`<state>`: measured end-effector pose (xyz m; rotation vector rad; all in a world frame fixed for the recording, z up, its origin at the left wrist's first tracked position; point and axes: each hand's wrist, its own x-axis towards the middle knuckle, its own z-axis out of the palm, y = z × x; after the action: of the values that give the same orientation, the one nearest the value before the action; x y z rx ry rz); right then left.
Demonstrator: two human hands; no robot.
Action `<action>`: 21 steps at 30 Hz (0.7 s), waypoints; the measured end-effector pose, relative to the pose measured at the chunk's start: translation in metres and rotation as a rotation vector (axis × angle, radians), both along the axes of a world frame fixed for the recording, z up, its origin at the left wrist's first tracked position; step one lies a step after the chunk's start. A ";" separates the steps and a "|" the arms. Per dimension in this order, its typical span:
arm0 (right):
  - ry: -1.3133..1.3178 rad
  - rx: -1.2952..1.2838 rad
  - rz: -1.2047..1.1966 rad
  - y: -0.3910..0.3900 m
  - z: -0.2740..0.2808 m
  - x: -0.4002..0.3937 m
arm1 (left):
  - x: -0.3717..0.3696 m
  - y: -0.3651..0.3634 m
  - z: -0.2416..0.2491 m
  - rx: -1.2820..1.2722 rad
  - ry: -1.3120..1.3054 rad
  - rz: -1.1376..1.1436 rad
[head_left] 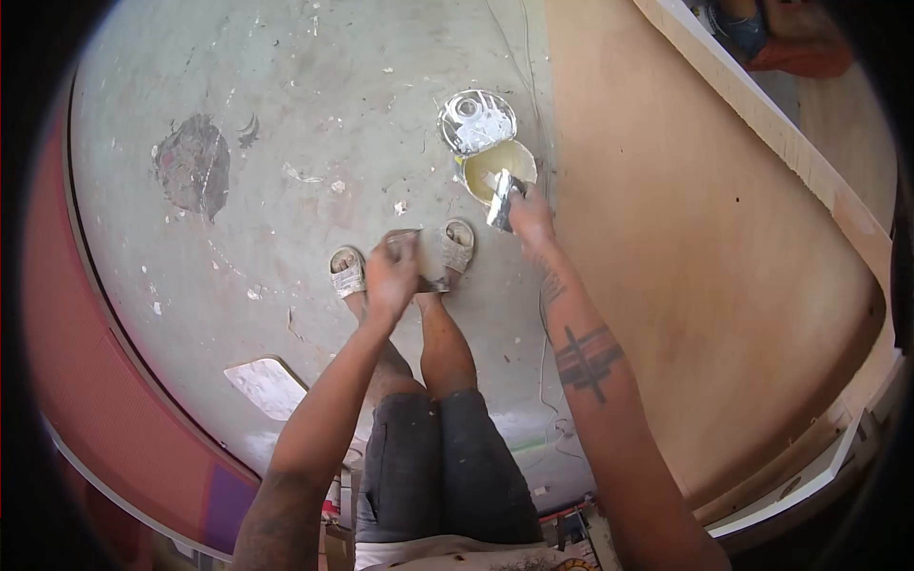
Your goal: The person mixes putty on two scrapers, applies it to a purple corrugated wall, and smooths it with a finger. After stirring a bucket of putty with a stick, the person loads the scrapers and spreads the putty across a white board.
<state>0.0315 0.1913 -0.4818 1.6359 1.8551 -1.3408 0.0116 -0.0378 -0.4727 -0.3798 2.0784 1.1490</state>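
My right hand (530,217) is closed around a putty knife (500,203), whose blade overlaps the near rim of an open can (473,176) in this view. Cream-coloured paste coats the inside of the can. Its round metal lid (490,127), smeared with white, tilts up at the far side. In front of my shins, my left hand (395,276) grips a wide, flat scraper (433,262) by its left edge. Pale paste shows on that scraper's face, and its lower corner is dark.
A large plywood sheet (666,238) lies to the right, bordered by a long wooden edge (771,124). Cables (526,57) run along the paint-spotted floor (314,143). A white board (267,385) lies at lower left, near a red panel (105,352). Part of another person (738,29) shows at upper right.
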 end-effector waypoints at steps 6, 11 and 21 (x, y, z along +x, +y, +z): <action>0.011 -0.186 -0.365 0.011 -0.059 0.004 | 0.019 -0.075 -0.020 -0.124 -0.137 0.272; 0.229 -0.436 -0.655 0.000 -0.100 0.029 | 0.039 -0.082 -0.014 -0.040 -0.231 0.403; 0.270 -0.688 -0.813 -0.064 -0.094 0.119 | 0.043 -0.040 0.044 0.189 -0.349 0.632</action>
<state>0.1502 0.1269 -0.5760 1.8958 0.6063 -2.2685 0.0546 -0.0777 -0.4289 -1.1107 1.5622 1.4920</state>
